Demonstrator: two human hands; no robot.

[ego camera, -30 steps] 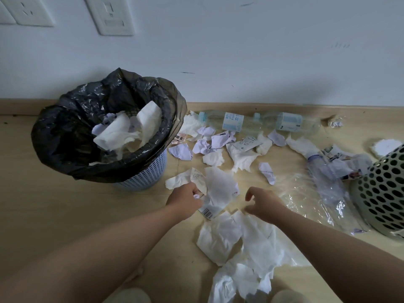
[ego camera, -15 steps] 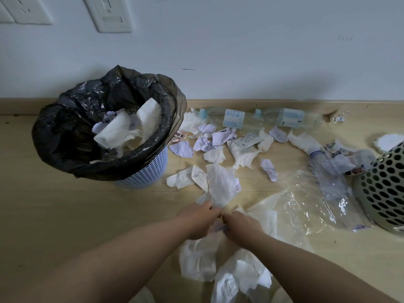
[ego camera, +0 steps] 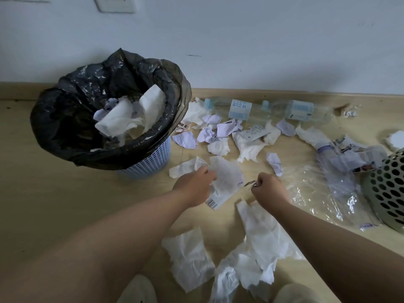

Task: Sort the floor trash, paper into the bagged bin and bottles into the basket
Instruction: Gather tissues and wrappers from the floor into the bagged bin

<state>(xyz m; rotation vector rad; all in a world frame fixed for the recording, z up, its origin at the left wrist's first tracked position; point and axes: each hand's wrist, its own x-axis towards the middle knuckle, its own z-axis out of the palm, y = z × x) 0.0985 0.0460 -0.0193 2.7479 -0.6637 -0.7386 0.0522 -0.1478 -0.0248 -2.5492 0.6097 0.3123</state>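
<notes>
The barcoded paper sheet (ego camera: 226,182) lies crumpled on the wooden floor (ego camera: 65,204) just in front of the bagged bin (ego camera: 72,110), and the left hand (ego camera: 195,184) grasps its left edge with curled fingers. Beside it the right hand (ego camera: 270,190) is clenched, pinching a small dark scrap (ego camera: 250,184) at its fingertips; what the scrap is made of cannot be told. The two hands are near each other but apart.

The bin is a blue lattice tub lined with a black bag, and white tissues (ego camera: 122,121) are piled inside it. Between the bin and the wall's foot, lilac paper scraps (ego camera: 209,134) and more tissue are scattered. Two clear bottles (ego camera: 238,110) with pale blue labels lie end to end along the skirting. A third, crushed bottle (ego camera: 336,171) lies to the right under torn paper, close to the perforated basket (ego camera: 389,189) at the frame's right edge. A sheet of clear plastic film (ego camera: 310,193) spreads between the right hand and the basket. More white tissues (ego camera: 258,235) lie in a heap under the forearms, nearest the person
</notes>
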